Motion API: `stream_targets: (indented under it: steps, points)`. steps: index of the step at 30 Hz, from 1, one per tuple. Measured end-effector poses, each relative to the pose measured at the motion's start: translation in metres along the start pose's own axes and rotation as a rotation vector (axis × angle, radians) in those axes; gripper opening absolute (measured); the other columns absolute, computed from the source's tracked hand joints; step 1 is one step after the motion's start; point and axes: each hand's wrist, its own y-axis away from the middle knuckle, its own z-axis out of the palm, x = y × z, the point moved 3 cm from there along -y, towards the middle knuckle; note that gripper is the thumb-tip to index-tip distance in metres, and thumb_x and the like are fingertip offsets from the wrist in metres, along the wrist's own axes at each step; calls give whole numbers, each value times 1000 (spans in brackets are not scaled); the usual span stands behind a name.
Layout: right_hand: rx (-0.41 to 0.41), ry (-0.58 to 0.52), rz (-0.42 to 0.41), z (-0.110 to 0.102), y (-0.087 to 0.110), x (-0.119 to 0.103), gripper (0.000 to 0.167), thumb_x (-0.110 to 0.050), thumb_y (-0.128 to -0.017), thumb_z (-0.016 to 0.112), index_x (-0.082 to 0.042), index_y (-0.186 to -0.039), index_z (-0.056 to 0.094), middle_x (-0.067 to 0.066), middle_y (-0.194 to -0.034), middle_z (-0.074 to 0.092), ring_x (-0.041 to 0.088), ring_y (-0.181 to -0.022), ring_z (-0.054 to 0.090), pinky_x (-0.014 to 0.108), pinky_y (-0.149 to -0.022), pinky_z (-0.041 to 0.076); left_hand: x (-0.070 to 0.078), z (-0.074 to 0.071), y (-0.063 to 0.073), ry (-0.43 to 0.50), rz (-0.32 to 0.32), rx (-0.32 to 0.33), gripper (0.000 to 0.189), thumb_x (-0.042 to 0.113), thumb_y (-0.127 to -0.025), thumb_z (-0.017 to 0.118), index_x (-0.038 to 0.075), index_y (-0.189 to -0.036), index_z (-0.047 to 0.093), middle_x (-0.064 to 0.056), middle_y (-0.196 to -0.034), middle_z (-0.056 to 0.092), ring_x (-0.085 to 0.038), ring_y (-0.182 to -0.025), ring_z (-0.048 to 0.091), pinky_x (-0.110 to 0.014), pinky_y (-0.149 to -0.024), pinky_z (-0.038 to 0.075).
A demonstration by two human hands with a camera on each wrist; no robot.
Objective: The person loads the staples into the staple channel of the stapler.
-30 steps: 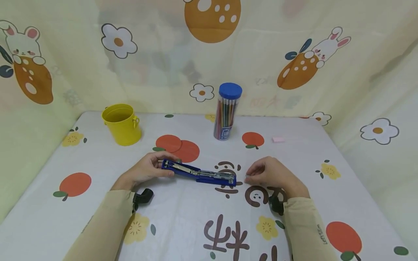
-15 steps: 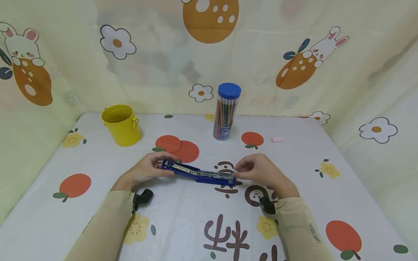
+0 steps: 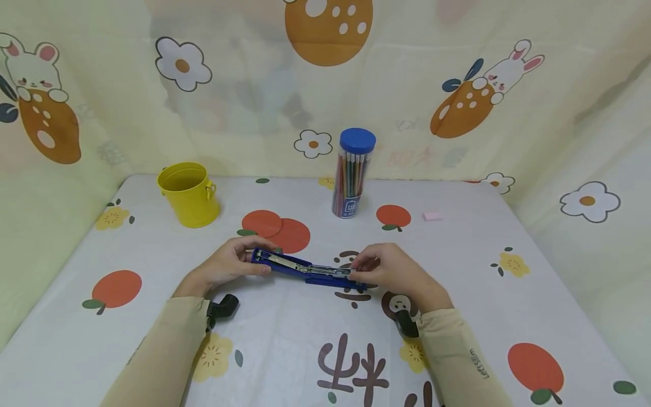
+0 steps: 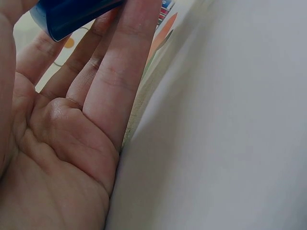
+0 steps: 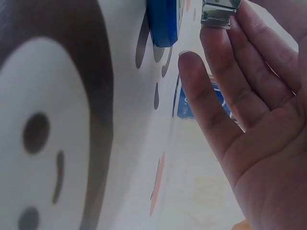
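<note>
Your left hand [image 3: 235,261] pinches one end of opened blue stapler [image 3: 305,271], thumb nearest you; your right hand [image 3: 394,271], fingers bent, pinches metal piece [image 5: 217,17] at opposite end.

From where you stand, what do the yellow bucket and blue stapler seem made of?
Yellow bucket: likely painted metal, given its even coat and slight sheen; plastic is possible. Blue stapler: glossy outside, probably plastic; its silvery rail gleams like bare metal.

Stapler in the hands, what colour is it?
The stapler is dark blue, with silvery metal parts inside; the head view shows it best.
</note>
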Motion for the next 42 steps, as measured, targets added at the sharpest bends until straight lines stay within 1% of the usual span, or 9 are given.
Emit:
stream_targets:
  steps: [5, 8, 11, 16, 24, 29, 32, 36, 42]
  points:
    - [-7, 27, 8, 1, -1, 0, 13, -23, -85, 84, -17, -93, 77, -7, -88, 69, 15, -82, 63, 30, -76, 55, 0, 0, 0, -4, -2, 3, 47, 6, -84, 82, 3, -127, 65, -13, -126, 63, -26, -97, 63, -27, -82, 53]
    - [-3, 23, 13, 1, -1, -1, 9, -22, -84, 85, -19, -90, 79, -7, -87, 69, 16, -82, 62, 30, -75, 55, 0, -1, 0, -4, -7, 4, 47, 7, -84, 82, 4, -128, 65, -13, -126, 63, -26, -98, 63, -27, -83, 53]
    - [1, 21, -9, 1, -1, -3, 6, -19, -84, 85, -21, -87, 80, -7, -85, 68, 17, -80, 60, 32, -71, 54, 1, -1, 0, -1, -11, 3, 48, 7, -84, 83, 3, -128, 64, -13, -126, 63, -27, -98, 64, -28, -84, 53]
    - [2, 29, -15, 1, -1, -3, 9, -20, -82, 86, -23, -87, 80, -9, -85, 69, 16, -80, 61, 32, -72, 54, 1, 0, 0, -13, -16, 10, 47, 9, -84, 83, 4, -128, 65, -12, -126, 63, -28, -100, 63, -28, -85, 53]
    - [-18, 82, -113, 0, 0, -4, 6, -18, -82, 85, -22, -87, 83, -11, -86, 68, 15, -84, 59, 30, -72, 54, 0, 0, -1, -7, -8, 5, 47, 7, -84, 83, 3, -127, 65, -13, -125, 63, -27, -95, 64, -27, -82, 53]
    - [-22, 78, -116, 0, 0, -3, 6, -19, -83, 85, -20, -87, 83, -11, -87, 68, 14, -86, 61, 31, -76, 54, 0, 0, -1, -6, -1, 4, 47, 6, -84, 82, 2, -128, 64, -13, -125, 63, -26, -95, 64, -26, -81, 53]
    - [-27, 36, -70, 0, -1, 1, 12, -23, -82, 87, -21, -91, 80, -10, -89, 69, 14, -86, 62, 34, -80, 55, 1, 0, 0, -5, 4, 2, 48, 5, -84, 82, 1, -128, 64, -14, -126, 63, -26, -96, 64, -27, -82, 53]
    - [-26, -18, -25, 0, -1, 6, 30, -29, -78, 89, -20, -102, 75, -7, -94, 69, 16, -91, 63, 38, -87, 54, 1, 0, 0, -6, -8, 2, 49, 6, -84, 82, 1, -129, 64, -14, -126, 63, -28, -98, 64, -28, -85, 53]
    - [-39, -53, -13, 1, -2, 13, 54, -27, -73, 93, -14, -121, 70, -3, -102, 67, 18, -97, 62, 40, -91, 53, 1, 0, 0, 7, -9, 4, 47, 4, -84, 82, 1, -128, 64, -15, -126, 63, -27, -97, 65, -29, -86, 53]
